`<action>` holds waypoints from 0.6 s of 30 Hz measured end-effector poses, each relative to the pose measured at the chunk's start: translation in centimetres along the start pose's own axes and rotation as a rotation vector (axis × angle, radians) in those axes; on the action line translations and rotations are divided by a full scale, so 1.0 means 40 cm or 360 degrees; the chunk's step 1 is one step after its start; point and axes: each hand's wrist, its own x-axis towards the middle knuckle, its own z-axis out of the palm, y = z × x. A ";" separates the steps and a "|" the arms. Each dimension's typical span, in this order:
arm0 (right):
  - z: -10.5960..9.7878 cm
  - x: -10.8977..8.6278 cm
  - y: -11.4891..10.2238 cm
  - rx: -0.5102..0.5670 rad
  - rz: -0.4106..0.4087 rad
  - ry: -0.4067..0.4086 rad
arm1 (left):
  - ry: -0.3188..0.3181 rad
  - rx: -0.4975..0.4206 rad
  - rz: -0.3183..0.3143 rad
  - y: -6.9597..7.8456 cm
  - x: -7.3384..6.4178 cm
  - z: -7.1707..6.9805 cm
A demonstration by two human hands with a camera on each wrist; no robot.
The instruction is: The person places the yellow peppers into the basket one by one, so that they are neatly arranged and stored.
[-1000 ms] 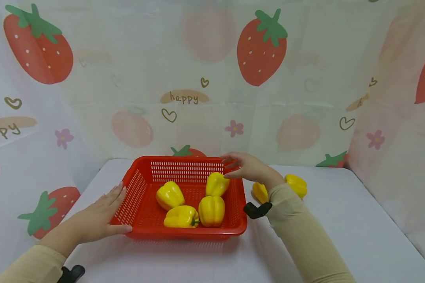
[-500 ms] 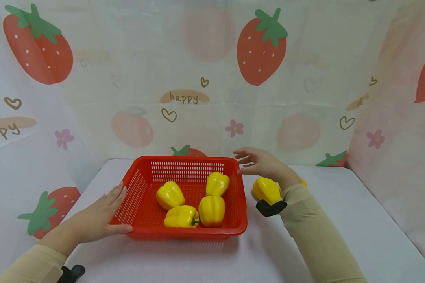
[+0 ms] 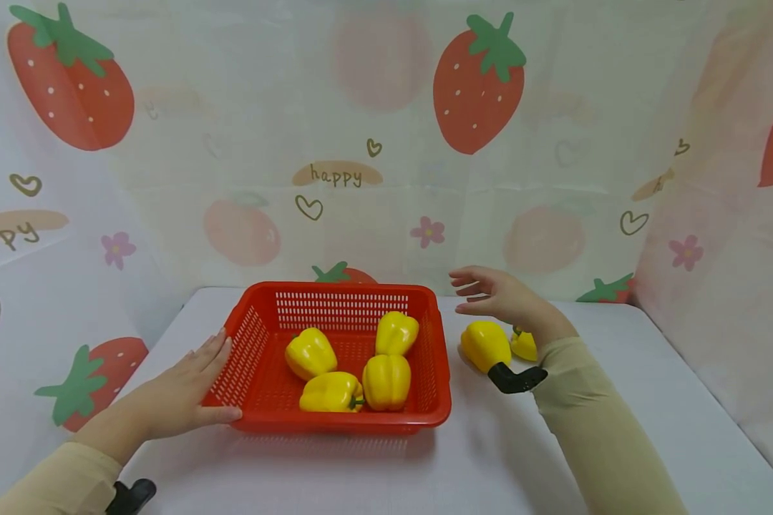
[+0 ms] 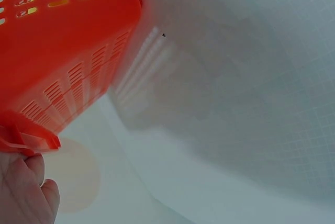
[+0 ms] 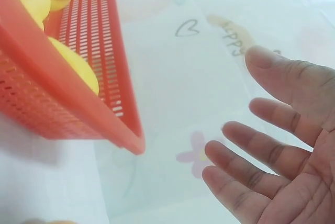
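Observation:
A red plastic basket [image 3: 335, 420] with slotted walls stands on the table, holding several yellow bell peppers [image 3: 386, 383]. My left hand [image 3: 174, 397] rests along the basket's left rim with straight fingers, the thumb at the front corner. In the left wrist view, part of that hand [image 4: 26, 190] touches the rim from outside. Right of the basket, my right hand [image 3: 505, 295] is raised in the air with relaxed fingers and nothing in them. Its palm and spread fingers show in the right wrist view. Below it, one yellow bell pepper [image 3: 485, 343] lies on the table.
Another yellow bell pepper [image 3: 523, 345] lies beside the first, partly hidden by the right wrist. A white cloth covers the table [image 3: 650, 400]. Behind it hangs a curtain [image 3: 554, 143] printed with strawberries. A black strap part [image 3: 515, 379] sticks out from the right wrist.
My right hand has moved right, from over the basket's right side to above the loose peppers, uncovering the nearer one. The left hand and the basket have stayed in place.

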 end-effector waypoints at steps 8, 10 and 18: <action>-0.018 -0.019 0.021 0.0000 0.0069 0.0044 | 0.0000 0.0002 -0.0010 0.001 0.001 0.000; -0.021 -0.024 0.028 -0.0003 0.0083 0.0055 | -0.0001 -0.0001 -0.0012 0.002 0.001 0.000; -0.029 -0.050 0.067 0.0001 0.0178 0.0093 | 0.0002 0.0003 -0.0012 0.007 -0.004 -0.004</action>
